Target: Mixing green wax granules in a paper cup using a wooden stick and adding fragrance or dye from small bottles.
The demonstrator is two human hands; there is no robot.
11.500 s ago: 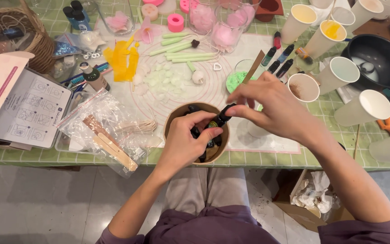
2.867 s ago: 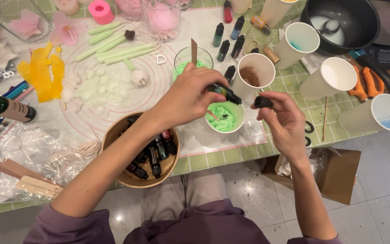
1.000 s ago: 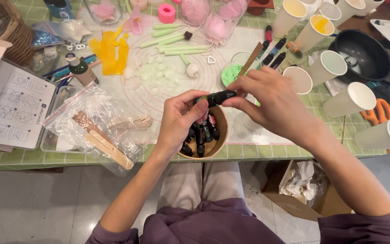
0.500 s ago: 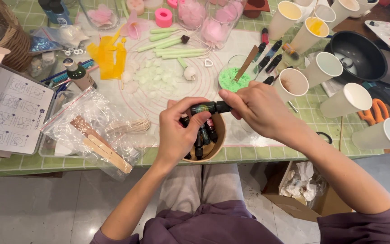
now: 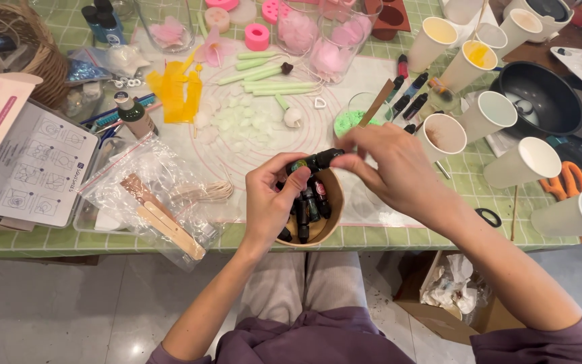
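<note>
Covering the worktop [image 5: 69, 236] is a green checked cloth, and a pale round-patterned mat [image 5: 264, 128] is lying across its middle; below the near edge, grey floor tiles are showing, with a cardboard box [image 5: 439, 296] of crumpled paper standing on them.

Both hands are meeting just above the near edge. The left hand [image 5: 271, 202] is closing its thumb and fingers around the body of a small dark dropper bottle [image 5: 314, 162], holding it nearly level, while the right hand [image 5: 392, 172] is pinching the bottle's cap end. Directly under the bottle, a round wooden bowl [image 5: 328, 226] is sitting at the near edge, holding several more dark little bottles.

Just beyond the right hand, a glass cup of green wax [image 5: 355, 118] is standing with a wooden stick [image 5: 378, 101] leaning in it. Paper cups [image 5: 523, 162] are clustering toward the right edge, one holding brown liquid, others yellow. A black pot [image 5: 540, 98] is sitting near the far right corner. Glass jars [image 5: 331, 47] with pink contents are standing along the far edge. At the left, a clear bag of wooden sticks [image 5: 163, 219] is lying beside an open box [image 5: 35, 168], and a wicker basket [image 5: 42, 54] is occupying the far left corner.
</note>
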